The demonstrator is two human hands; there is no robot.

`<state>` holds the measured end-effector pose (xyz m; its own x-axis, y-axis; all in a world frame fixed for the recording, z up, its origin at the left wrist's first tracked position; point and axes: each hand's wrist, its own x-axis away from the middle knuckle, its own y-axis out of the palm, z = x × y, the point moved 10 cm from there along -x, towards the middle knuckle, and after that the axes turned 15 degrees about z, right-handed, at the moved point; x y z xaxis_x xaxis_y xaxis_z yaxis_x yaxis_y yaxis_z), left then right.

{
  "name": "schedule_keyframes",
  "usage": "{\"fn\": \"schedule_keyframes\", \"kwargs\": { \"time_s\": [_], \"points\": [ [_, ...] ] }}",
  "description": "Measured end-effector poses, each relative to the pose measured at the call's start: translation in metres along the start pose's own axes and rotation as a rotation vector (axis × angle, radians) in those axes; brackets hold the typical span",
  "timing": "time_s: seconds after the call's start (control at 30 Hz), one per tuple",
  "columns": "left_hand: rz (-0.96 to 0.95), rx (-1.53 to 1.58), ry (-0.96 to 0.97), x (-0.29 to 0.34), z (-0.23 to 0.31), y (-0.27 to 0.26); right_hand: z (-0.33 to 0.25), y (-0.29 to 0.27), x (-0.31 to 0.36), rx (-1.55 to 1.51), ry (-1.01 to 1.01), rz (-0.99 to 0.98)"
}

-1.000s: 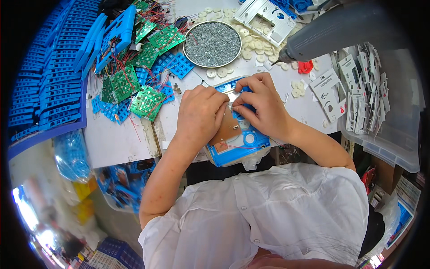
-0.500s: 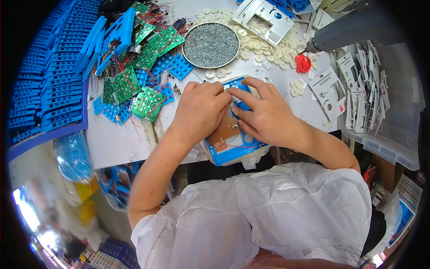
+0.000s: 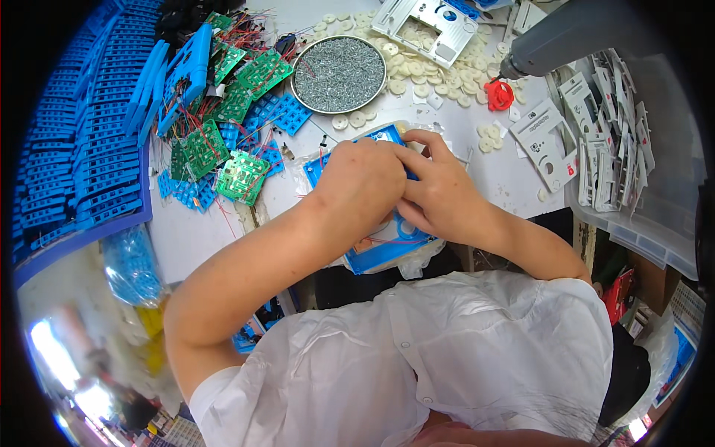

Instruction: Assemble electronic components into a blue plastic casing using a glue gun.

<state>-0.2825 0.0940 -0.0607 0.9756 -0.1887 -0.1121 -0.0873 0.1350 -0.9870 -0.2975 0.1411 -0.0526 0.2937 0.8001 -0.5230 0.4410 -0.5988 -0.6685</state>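
Observation:
A blue plastic housing (image 3: 370,259) lies on the worktable before me, with clear plastic film under it. Inside it show a bit of brown board (image 3: 363,244) and a thin red wire. My left hand (image 3: 357,186) is closed over the middle of the housing, its fingertips hidden beneath it. Against it presses my right hand (image 3: 447,192), fingers bent and meeting the left over the housing. Whatever the fingers hold between them is out of sight.
A round dish of screws (image 3: 339,74) stands beyond, beside scattered cream discs (image 3: 417,71). Green circuit boards (image 3: 244,177) with wires lie left, near stacked blue housings (image 3: 97,149). A power screwdriver (image 3: 551,48) hangs far right, over a red piece (image 3: 499,95). White panels (image 3: 547,145) lie right.
My left hand has moved right across the housing and turned, covering more of the board. Its elbow has swung out to the left. The right hand has closed up against it.

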Motion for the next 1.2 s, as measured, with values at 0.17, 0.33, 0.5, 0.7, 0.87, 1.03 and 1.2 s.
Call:
{"fn": "schedule_keyframes", "kwargs": {
  "time_s": [0.17,0.33,0.5,0.7,0.87,1.03,1.2],
  "points": [
    [-0.104,0.144,-0.061,-0.009,-0.005,0.002,0.002,-0.003,0.0,0.002,-0.008,0.081],
    [-0.155,0.15,-0.169,-0.013,-0.025,0.009,0.003,-0.004,-0.002,0.012,0.011,0.075],
    [-0.417,0.111,-0.32,-0.029,-0.059,0.023,0.001,-0.003,0.003,0.029,0.013,0.063],
    [-0.472,0.116,-0.308,-0.031,-0.059,0.033,0.004,0.001,0.009,0.051,0.035,0.017],
    [-0.441,0.138,-0.295,-0.03,-0.05,0.023,-0.006,0.005,0.007,0.139,0.018,-0.075],
    [-0.419,0.129,-0.267,-0.016,-0.06,0.028,-0.016,0.013,0.003,0.305,-0.071,-0.151],
    [-0.2,0.261,-0.27,0.008,-0.071,0.018,-0.016,0.012,0.003,0.301,-0.047,-0.179]
  ]
}}
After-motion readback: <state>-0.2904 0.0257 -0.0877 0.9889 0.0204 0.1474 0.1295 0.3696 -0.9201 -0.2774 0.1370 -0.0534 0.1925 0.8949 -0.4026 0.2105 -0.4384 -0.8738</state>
